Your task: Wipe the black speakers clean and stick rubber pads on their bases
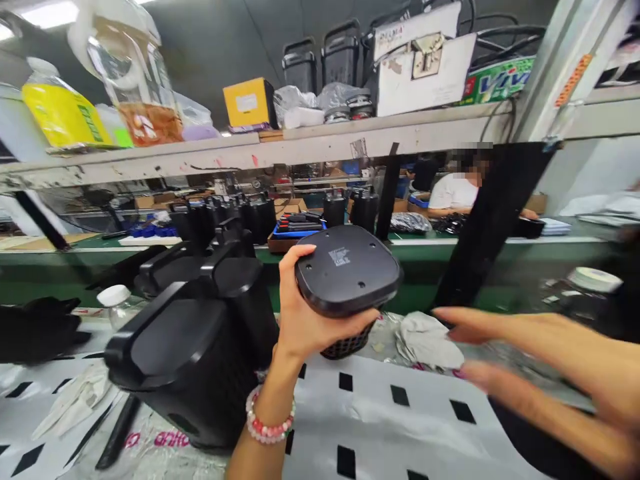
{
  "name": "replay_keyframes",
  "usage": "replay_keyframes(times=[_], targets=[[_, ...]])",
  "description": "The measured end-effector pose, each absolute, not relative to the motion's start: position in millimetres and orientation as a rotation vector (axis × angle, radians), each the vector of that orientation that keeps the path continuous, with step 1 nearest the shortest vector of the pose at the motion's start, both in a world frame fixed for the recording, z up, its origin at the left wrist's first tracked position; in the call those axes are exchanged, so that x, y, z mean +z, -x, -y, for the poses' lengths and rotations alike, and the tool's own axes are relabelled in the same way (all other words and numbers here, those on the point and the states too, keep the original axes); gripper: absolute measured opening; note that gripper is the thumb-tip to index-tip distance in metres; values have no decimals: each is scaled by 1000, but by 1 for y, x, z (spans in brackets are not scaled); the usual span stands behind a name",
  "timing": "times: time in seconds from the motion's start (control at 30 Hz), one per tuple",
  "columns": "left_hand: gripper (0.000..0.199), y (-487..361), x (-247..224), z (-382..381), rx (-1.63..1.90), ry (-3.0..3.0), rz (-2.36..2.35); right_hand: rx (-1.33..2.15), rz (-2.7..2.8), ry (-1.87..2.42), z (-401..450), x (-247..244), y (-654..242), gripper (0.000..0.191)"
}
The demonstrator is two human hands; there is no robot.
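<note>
My left hand (310, 320) grips a black appliance with a mesh body, tipped so that its flat base (350, 267) faces me. A small printed label and several screw holes show on that base. Thumb and fingers wrap round the near and left edges. To the right, my right hand (540, 367) is smeared by motion, its fingers stretched and apart, with nothing between them. A crumpled white cloth (430, 340) lies between the hands. Left of my left wrist, a black unit with a carry handle (175, 347) stands on the bench in front of similar ones.
A light sheet with black squares (375, 413) covers the bench. A white-capped bottle (115, 303) stands at left, a lidded jar (590, 293) at right. Overhead runs a loaded shelf (320, 140). A dark post (490, 233) rises at right; behind it sits a person (455, 192).
</note>
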State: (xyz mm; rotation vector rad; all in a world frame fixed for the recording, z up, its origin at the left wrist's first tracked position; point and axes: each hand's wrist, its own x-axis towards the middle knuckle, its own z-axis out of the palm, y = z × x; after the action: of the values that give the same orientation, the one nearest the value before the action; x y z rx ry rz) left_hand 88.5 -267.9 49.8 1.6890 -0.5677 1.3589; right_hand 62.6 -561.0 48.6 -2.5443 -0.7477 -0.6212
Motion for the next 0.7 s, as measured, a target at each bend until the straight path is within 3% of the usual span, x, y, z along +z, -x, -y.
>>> replay_keyframes(times=[0.13, 0.2, 0.33, 0.47, 0.57, 0.7], targets=[[81, -90, 46, 284, 1222, -1686, 498, 369, 1118, 2540, 513, 33, -19, 42], [80, -90, 44, 290, 1151, -1676, 462, 679, 1003, 2470, 502, 3, -10, 52], [78, -93, 39, 299, 988, -1690, 449, 459, 679, 2377, 525, -61, -3, 50], [79, -98, 36, 298, 947, -1725, 466, -6, 102, 2497, 586, -91, -5, 15], [84, -105, 34, 292, 950, -1747, 469, -131, -254, 2546, 618, -102, -2, 21], [91, -111, 31, 284, 966, -1742, 438, -168, -228, 2446, 620, -104, 12, 16]])
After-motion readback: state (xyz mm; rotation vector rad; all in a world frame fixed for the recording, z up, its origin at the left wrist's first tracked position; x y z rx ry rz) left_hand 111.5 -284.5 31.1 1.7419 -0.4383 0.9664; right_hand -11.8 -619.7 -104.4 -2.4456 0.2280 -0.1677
